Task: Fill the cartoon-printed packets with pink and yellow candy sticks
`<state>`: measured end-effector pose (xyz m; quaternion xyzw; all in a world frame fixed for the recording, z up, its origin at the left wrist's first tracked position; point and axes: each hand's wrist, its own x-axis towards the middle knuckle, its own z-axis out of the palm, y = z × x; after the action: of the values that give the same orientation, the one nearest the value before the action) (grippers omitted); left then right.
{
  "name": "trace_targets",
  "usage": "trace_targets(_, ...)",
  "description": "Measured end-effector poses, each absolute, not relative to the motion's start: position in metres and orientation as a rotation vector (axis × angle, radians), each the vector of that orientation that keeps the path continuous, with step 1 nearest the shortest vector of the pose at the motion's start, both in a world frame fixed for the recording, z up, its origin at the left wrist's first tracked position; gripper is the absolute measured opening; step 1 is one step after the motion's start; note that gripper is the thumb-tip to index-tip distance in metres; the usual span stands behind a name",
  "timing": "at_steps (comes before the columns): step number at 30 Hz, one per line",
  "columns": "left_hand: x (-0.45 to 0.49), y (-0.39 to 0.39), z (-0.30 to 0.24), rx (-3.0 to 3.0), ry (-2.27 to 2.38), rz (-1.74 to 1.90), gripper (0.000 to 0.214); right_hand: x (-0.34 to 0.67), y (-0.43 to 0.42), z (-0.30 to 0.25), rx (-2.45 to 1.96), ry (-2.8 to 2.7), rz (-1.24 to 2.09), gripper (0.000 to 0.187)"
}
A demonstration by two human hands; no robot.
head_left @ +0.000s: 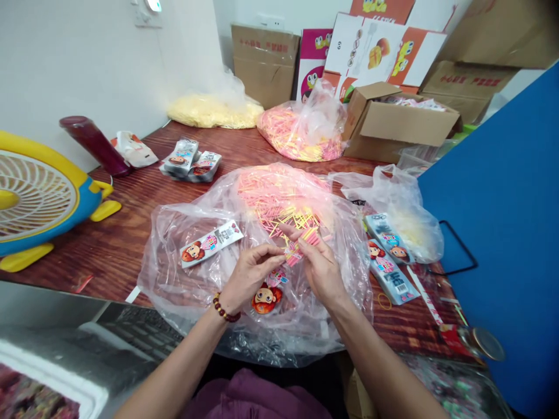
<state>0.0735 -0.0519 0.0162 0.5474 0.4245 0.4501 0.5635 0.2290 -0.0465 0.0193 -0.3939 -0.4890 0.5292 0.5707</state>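
My right hand (324,272) is closed around a small bundle of pink and yellow sticks (309,238). My left hand (248,272), with a beaded bracelet on its wrist, pinches the edge of a clear printed packet (266,299) showing a red-haired cartoon figure. The packet's upper end meets the lower end of the bundle; whether the sticks are inside it I cannot tell. Beneath both hands spreads a large clear plastic bag (168,247) with a heap of loose pink and yellow sticks (279,192). On its left part lies a stack of flat printed packets (212,243).
More packet stacks lie at the right (391,270) and back left (183,158). Behind are bags of yellow sticks (213,112) and pink sticks (301,131), plus an open carton (406,125). A yellow fan (39,192) and dark red bottle (96,145) stand left; a blue panel (493,209) borders the right.
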Motion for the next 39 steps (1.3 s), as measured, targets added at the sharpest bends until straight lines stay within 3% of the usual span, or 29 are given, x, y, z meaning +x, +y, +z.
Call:
trace_targets(5,0.071,-0.042,0.023,1.255,0.916,1.053,0.022,0.239,-0.037,0.038,-0.852,-1.298,1.358,0.030)
trace_targets(13,0.074,-0.031,0.019,1.143,0.864,1.268,0.019,0.261,-0.031,0.067,-0.929,-1.808,1.092,0.045)
trace_targets(19,0.073,-0.030,0.028,1.313,0.847,1.307,0.017,0.268,-0.037,0.067,-1.021,-1.816,0.869,0.009)
trace_targets(22,0.076,-0.032,0.031,1.441,0.890,1.357,0.017,0.266,-0.036,0.065,-1.047,-1.826,0.802,0.011)
trace_targets(27,0.081,-0.032,0.026,1.222,0.978,1.316,0.022,0.266,-0.026,0.057,-1.111,-1.602,1.047,0.018)
trace_targets(33,0.076,-0.032,0.029,1.012,0.873,0.875,0.024,0.265,-0.027,0.046,-1.139,-1.353,1.145,0.020)
trace_targets(39,0.084,-0.031,0.023,1.067,0.926,0.918,0.025,0.265,-0.024,0.036,-1.117,-1.229,1.398,0.024)
